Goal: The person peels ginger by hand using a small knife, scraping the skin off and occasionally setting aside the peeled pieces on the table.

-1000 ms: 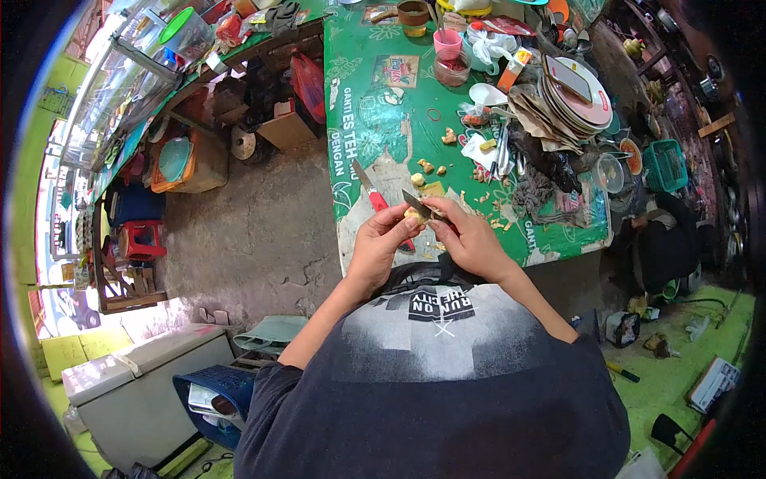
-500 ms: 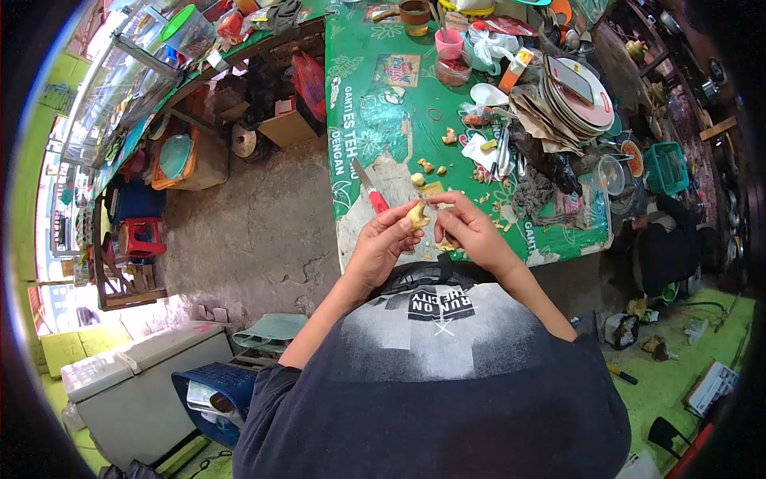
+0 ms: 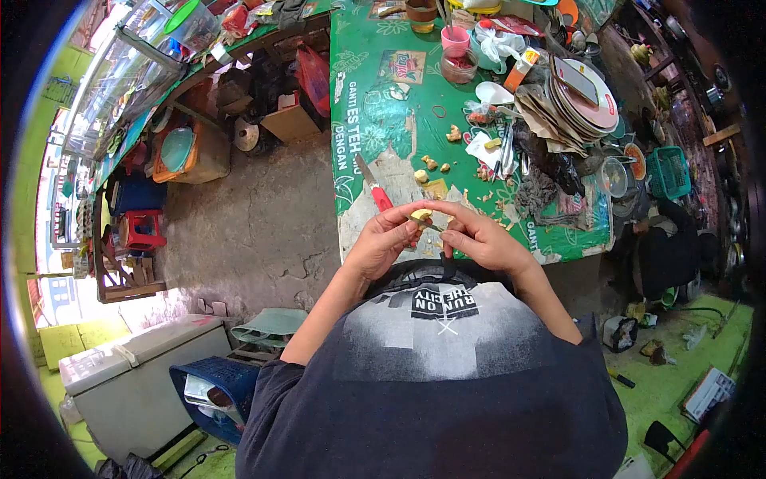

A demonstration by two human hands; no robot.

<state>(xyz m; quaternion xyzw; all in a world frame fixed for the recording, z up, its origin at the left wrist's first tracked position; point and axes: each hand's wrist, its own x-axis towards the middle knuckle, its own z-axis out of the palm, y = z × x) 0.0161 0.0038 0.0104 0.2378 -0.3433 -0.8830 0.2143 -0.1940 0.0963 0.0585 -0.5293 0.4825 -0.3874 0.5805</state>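
Note:
My left hand (image 3: 381, 243) is closed on a pale yellow piece of ginger (image 3: 421, 215), pinched between thumb and fingers. In my right hand (image 3: 483, 242) is a small knife (image 3: 428, 225), its thin blade reaching left against the ginger; the fingers mostly hide its handle. Just beyond my left hand, a knife with a red handle (image 3: 381, 198) lies on the table. Several ginger pieces (image 3: 421, 176) rest beyond my hands, and thin peelings (image 3: 499, 206) are scattered to the right of them.
The table (image 3: 373, 104) has a worn green cover. A stack of plates (image 3: 597, 112) with a phone (image 3: 576, 80) on top stands at right, near cutlery and a grey cloth (image 3: 536, 191). Farther back are a pink cup (image 3: 456, 40) and a jar (image 3: 459, 70). Another person (image 3: 670, 247) crouches at right.
The ginger has turned in my left hand, and the blade now shows across it. My right hand has shifted slightly right and down. The view has moved a little.

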